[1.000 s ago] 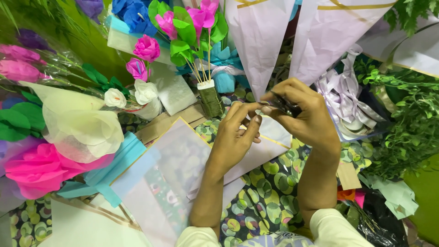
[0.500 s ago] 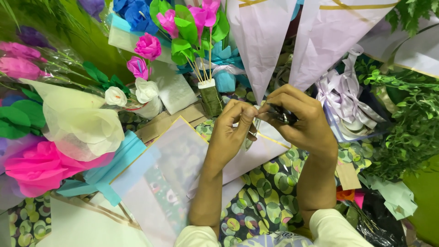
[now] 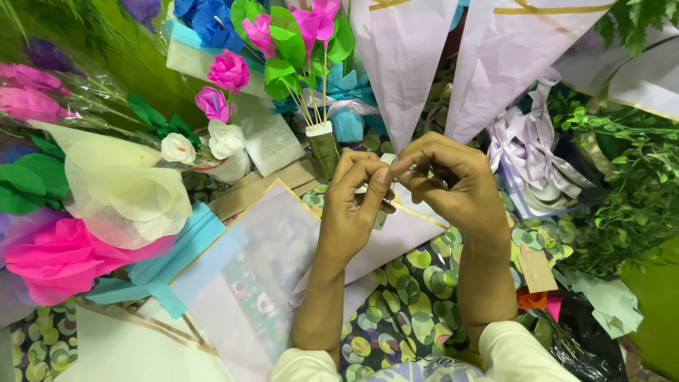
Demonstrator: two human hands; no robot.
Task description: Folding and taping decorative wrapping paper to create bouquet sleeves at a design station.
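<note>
Above the table my two hands meet, fingertips together. My right hand (image 3: pixel 453 185) is curled around a small thin dark object (image 3: pixel 433 170), most of it hidden by the fingers. My left hand (image 3: pixel 356 206) pinches thumb and forefinger right beside it, at the object's near end. Under the hands lies a pale translucent wrapping sheet (image 3: pixel 272 244) with a gold edge. It rests on a cloth printed with green circles (image 3: pixel 414 301). A small bunch of pink and green paper flowers (image 3: pixel 297 35) stands in a green holder (image 3: pixel 324 147) just beyond my left hand.
Two lavender paper cones (image 3: pixel 403 67) hang at the top. Lavender ribbon loops (image 3: pixel 537 152) and green foliage (image 3: pixel 626 184) fill the right. At the left lie a big pink paper flower (image 3: pixel 56 258), a cream one (image 3: pixel 134 191) and blue paper strips (image 3: pixel 180 247).
My hands have drawn closer and shifted slightly. The left fingers have closed into a pinch against the right hand's fingertips. The dark object is more hidden now.
</note>
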